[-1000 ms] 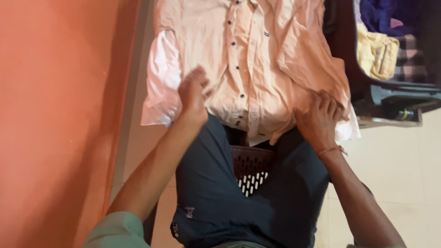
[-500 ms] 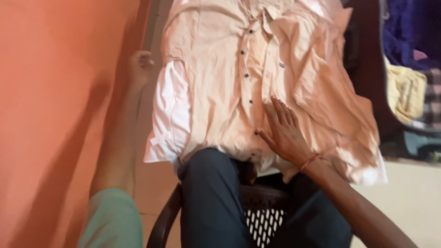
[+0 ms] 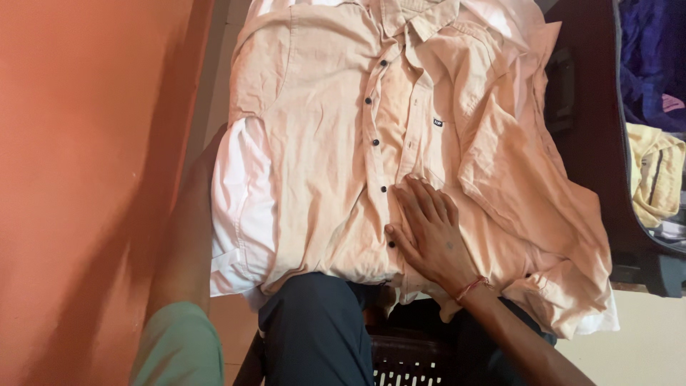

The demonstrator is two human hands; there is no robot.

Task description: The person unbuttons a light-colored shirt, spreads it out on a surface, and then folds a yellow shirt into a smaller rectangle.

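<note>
A peach button-up shirt (image 3: 329, 143) with dark buttons lies spread face up over a white cloth (image 3: 239, 207) and dark trousers (image 3: 321, 329). My right hand (image 3: 429, 229) rests flat on the shirt's lower front, fingers together, just right of the button line. My left arm (image 3: 189, 236) reaches along the shirt's left edge; the hand itself is hidden behind the shirt and white cloth near the sleeve.
An orange wall (image 3: 86, 179) runs down the left side. A dark plastic chair (image 3: 400, 357) shows under the trousers. On the right stands dark furniture (image 3: 593, 107) with a yellow garment (image 3: 654, 179) and a blue one (image 3: 650, 57).
My right hand slid from the shirt's lower right hem toward the middle button line. My left hand left the shirt front, moved to the left edge and went out of sight.
</note>
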